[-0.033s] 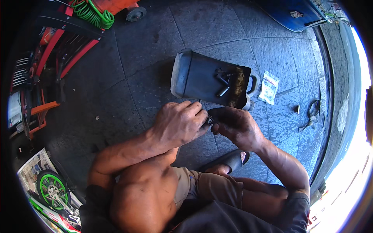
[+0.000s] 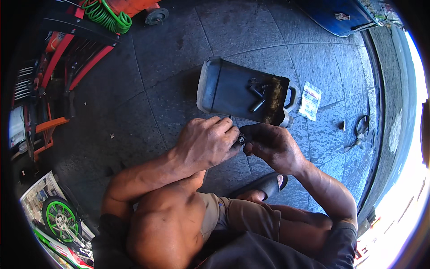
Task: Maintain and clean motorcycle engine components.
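In front of my knees, both hands meet over a small dark metal part [image 2: 242, 139] with a pale ring-like mark at its end. My left hand [image 2: 210, 140] is closed round it, and a short dark tip sticks up by its knuckles. The thumb and fingers of my right hand [image 2: 274, 147], blackened with grime, pinch the same part from the right. Most of it is hidden by the fingers. Just beyond lies a cut-open plastic jerrycan [image 2: 233, 85] on its side, with dark fluid stains. Inside it rest a dark metal piece [image 2: 255, 89] and a shiny metal pin [image 2: 257, 106].
A white packet [image 2: 310, 101] lies right of the jerrycan. Farther right is a black strap-like piece [image 2: 361, 127]. Red tool racks [image 2: 58, 58] and a coiled green hose [image 2: 107, 18] stand at left, a motorcycle's green wheel [image 2: 61, 218] at lower left. A blue container [image 2: 336, 15] sits far right.
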A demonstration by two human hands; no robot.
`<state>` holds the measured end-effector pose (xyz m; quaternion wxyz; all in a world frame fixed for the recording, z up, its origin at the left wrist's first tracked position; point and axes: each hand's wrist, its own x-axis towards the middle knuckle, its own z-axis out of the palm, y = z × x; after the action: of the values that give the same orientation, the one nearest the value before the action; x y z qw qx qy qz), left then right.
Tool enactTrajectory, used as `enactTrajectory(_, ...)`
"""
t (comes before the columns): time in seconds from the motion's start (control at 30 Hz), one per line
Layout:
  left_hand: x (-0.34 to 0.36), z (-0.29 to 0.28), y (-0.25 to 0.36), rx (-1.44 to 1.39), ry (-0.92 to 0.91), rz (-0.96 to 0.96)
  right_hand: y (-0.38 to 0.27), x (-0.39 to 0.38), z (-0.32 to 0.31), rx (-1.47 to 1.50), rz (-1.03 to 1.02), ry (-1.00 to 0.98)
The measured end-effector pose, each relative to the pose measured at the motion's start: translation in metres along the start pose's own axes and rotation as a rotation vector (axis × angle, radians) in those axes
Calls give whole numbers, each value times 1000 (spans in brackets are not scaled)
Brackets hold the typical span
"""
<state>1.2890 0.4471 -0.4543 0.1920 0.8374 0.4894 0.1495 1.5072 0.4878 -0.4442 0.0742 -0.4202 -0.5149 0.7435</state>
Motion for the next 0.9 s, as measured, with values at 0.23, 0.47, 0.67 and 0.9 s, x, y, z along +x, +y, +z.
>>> enactTrajectory(0.23, 0, 0, -2, -39, -33, -9, 1, 2, -2, 30, 31, -16)
enactTrajectory(0.47, 3, -2, -1, -43, -56, 1, 3, 4, 3, -166, -86, 66)
enactTrajectory(0.67, 2, 6, -1, -25, -20, -32, 11, 9, 4, -27, -28, 93)
enactTrajectory(0.9, 3, 5, -3, -58, 31, -15, 14, 11, 1, 139, -114, 82)
